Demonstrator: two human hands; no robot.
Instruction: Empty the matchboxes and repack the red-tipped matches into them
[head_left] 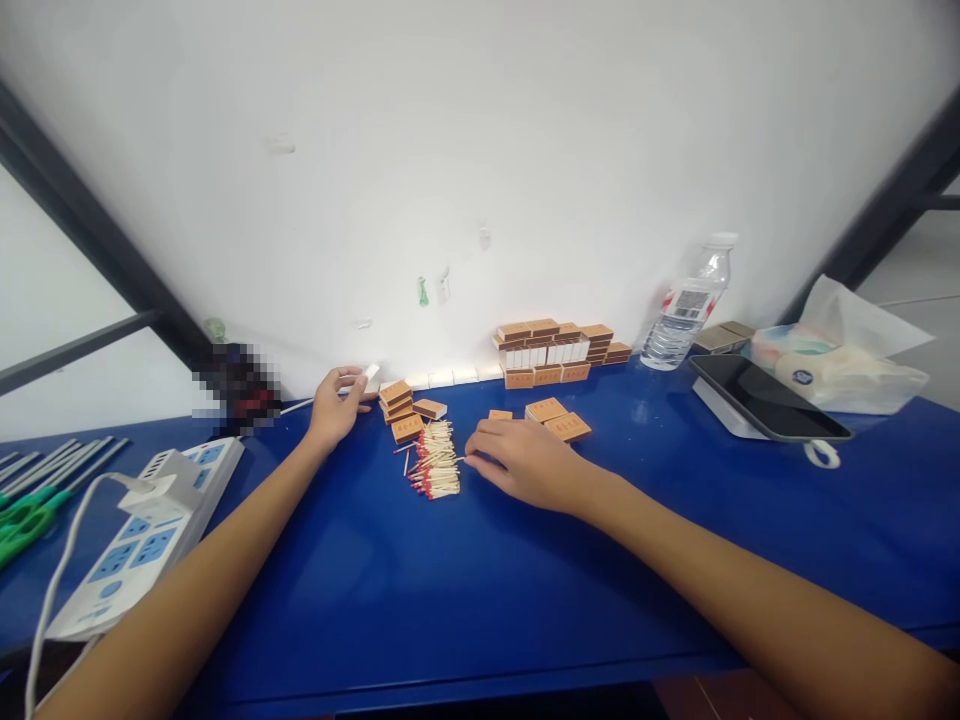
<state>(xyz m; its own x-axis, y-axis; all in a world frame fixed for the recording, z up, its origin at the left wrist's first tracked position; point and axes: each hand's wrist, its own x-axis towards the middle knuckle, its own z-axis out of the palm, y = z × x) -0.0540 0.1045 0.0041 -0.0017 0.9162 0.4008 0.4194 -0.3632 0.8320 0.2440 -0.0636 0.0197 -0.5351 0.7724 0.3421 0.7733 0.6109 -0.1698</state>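
Beside the wall, my left hand (335, 407) is closed, thumb and fingers on a small white box-like piece (371, 379); its exact kind is hard to make out. My right hand (523, 461) is closed in a pinch, with a thin pale matchstick (461, 459) showing at the fingertips. Just left of those fingertips lies a pile of red-tipped matches (436, 462). Behind the pile, several orange matchboxes (396, 400) are stacked, one tilted. More matchboxes (568, 427) lie flat behind my right hand, which partly hides a small one.
Against the wall stand a row of glowing white pieces (465, 376) and a stack of matchboxes (547, 374). A water bottle (686, 305), a phone (769, 395) and a tissue pack (862, 375) are at right. A power strip (142, 550) and green-handled scissors (30, 525) lie at left.
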